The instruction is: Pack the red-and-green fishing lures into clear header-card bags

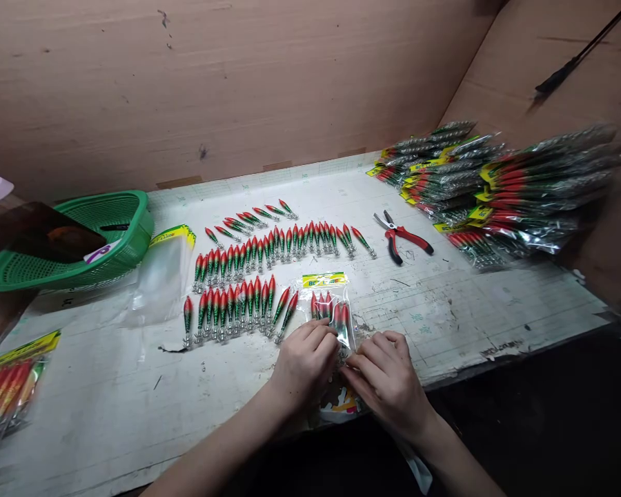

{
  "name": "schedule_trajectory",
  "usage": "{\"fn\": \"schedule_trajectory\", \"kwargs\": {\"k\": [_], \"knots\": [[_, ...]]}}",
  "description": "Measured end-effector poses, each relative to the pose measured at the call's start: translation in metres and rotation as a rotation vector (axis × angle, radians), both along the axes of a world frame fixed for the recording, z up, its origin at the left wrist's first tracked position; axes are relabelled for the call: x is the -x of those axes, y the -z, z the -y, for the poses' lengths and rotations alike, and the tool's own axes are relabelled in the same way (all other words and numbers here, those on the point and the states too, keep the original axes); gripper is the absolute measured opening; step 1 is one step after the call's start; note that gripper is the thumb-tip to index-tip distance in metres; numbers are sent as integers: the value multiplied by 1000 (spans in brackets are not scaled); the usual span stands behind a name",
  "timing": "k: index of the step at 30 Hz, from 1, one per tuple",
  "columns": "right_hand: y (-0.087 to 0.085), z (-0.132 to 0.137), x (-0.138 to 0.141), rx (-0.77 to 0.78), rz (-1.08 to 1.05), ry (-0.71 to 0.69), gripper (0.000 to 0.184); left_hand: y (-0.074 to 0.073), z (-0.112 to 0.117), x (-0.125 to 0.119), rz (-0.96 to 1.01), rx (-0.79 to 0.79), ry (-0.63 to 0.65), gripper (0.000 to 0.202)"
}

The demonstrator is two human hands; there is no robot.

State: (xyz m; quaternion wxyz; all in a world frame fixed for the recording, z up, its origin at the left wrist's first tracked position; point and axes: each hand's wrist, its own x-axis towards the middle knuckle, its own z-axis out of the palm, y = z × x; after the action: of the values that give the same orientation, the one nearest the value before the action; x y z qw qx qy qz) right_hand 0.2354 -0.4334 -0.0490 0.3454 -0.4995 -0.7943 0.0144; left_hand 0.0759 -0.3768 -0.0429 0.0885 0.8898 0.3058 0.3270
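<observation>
A clear plastic bag with a yellow printed header (325, 279) lies near the table's front edge, with several red and green fishing lures (327, 306) inside. My left hand (306, 355) is closed over the lower left of this bag, fingers curled on the plastic. At the bag's near end, my right hand (390, 376) pinches by the hook end of a fishing lure (342, 355); its fingertips are partly hidden. Just left of the hands stands a row of loose squid-jig type lures (238, 307). Behind it are a second row (274, 248) and a looser group (253, 217).
Red-handled pliers (401, 238) lie right of the rows. Filled lure packets (522, 186) are piled at the right. Flat unfilled bags (163, 269) lie beside a green basket (134, 214) at the left. Another filled packet (15, 386) sits front left. Cardboard walls (269, 83) surround the table.
</observation>
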Motion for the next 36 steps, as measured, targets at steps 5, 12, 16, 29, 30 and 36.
{"fn": "schedule_trajectory", "kwargs": {"k": [5, 12, 16, 29, 30, 36], "knots": [[-2, 0, -4, -3, -32, 104, 11, 5, 1, 4, -19, -19, 31, 15], [2, -9, -8, 44, -11, 50, 5, 7, -2, 10, -159, 0, -3, 28], [3, -16, -9, 45, 53, -5, 9, 7, -7, 13, -271, 26, 15, 39], [4, -24, -13, 87, 69, -38, 9, 5, -14, 14, -273, 118, 25, 33], [4, -24, -13, 83, 70, -35, 10, 4, -14, 14, -277, 123, 30, 32], [5, -29, -8, 65, 90, -19, 12, 2, -16, 16, -276, 136, 33, 31]]}}
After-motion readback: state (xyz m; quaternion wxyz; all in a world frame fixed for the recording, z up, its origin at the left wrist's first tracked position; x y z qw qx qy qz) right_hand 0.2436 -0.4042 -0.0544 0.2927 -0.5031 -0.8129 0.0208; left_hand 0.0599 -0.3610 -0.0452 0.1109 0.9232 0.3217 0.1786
